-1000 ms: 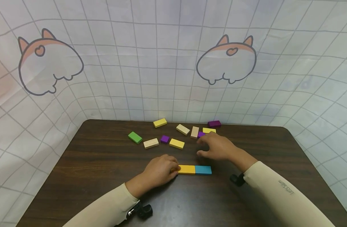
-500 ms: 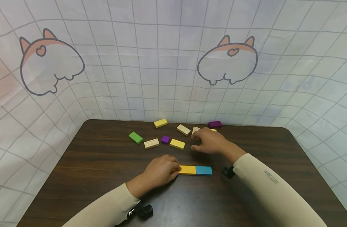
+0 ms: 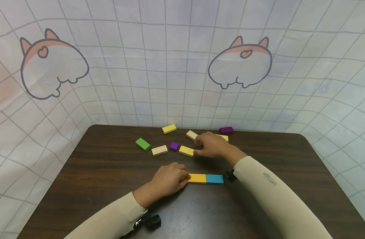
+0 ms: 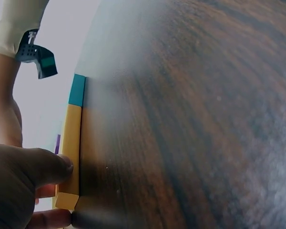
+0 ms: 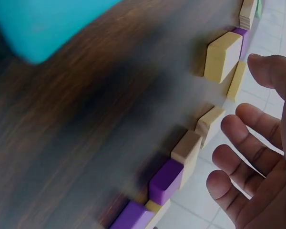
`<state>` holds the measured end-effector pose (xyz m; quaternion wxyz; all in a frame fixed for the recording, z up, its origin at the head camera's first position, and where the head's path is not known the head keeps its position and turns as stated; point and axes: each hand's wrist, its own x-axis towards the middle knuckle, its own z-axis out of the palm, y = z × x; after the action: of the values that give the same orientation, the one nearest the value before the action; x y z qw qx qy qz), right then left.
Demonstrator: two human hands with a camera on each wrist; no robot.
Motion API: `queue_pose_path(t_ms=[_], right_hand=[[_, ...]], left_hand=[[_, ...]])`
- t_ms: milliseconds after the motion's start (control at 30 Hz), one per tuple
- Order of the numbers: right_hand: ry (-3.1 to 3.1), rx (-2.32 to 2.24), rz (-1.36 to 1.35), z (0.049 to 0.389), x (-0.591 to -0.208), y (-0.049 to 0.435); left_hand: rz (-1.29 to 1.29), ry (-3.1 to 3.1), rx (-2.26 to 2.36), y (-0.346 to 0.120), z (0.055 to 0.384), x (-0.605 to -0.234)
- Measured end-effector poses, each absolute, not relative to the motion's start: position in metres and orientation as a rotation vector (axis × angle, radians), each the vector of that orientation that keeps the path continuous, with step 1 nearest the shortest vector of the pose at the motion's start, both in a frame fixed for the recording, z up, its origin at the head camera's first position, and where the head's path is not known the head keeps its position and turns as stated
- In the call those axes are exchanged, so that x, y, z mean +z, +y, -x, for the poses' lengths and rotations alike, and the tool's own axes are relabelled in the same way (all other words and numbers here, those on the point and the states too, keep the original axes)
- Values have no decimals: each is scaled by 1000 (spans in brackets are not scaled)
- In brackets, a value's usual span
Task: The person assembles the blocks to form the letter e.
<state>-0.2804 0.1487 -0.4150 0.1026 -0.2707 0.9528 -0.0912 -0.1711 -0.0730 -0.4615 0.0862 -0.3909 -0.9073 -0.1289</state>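
Two hands work over a dark brown table (image 3: 188,209), its streaky wood grain running mostly from side to side, its far corners rounded, a pale sheen lying on the near middle. A white, gently rippled sheet (image 3: 167,83) ruled with grey grid lines rises behind the far edge and curves around both sides. Two outlined cartoon figures are printed on it, a tilted one (image 3: 55,71) at left and a more level one (image 3: 239,68) at right, both with orange patches and a small heart.

On the near half of the table, the left hand (image 3: 169,179) pinches the left end of an orange-yellow block (image 3: 197,178); a blue block (image 3: 214,179) sits end to end with it, touching. The right hand (image 3: 210,145) hovers over the scattered blocks farther back, fingers apart and loosely bent, with nothing in its grasp. Just beside its thumb lies a pale yellow block (image 3: 186,151). A green block (image 3: 143,144) marks the left of the scatter; a dark purple block (image 3: 226,130) lies near the far edge.
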Motion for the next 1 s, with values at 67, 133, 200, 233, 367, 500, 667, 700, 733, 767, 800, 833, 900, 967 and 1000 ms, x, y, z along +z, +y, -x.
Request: queue_pose_path(t_ms=[67,133,200,233,367,500,667,700,733,767,800,833,900,967,1000], right_hand=[[2799,-275,794,282,-415,145],[2785,-274,790,284,-415,141],[2778,-261,787,285,-415,139],[2775,-250,789,285,-415,137],[2771,-209,806,288,-417,132],[2769,-181,834,290,-419,125],[2748,-165,847,291,-420,119],[2743,-168,848,292,-420,119],[2737,-169,849,292,-420,118],[2731,-175,848,292,-420,118],[2728,-176,847,292,-421,117],[2723,-175,842,293,-421,117],[2718,-169,831,293,-422,117],[2718,-158,814,293,-422,117],[2723,-145,809,293,-422,117]], left_hand=[[1168,-2707,-382,-73,171,-461],[1172,-2708,-379,-73,171,-461],[1176,-2708,-373,-73,171,-461],[1176,-2708,-372,-73,172,-461],[1175,-2703,-374,-73,172,-462],[1174,-2698,-376,-74,172,-462],[1178,-2703,-371,-74,172,-462],[1178,-2705,-371,-74,172,-461],[1178,-2706,-371,-74,172,-461],[1177,-2706,-370,-74,172,-461],[1177,-2707,-369,-74,172,-461],[1177,-2706,-368,-74,172,-460],[1178,-2706,-369,-74,172,-460],[1178,-2707,-369,-74,172,-459],[1178,-2708,-370,-73,172,-459]])
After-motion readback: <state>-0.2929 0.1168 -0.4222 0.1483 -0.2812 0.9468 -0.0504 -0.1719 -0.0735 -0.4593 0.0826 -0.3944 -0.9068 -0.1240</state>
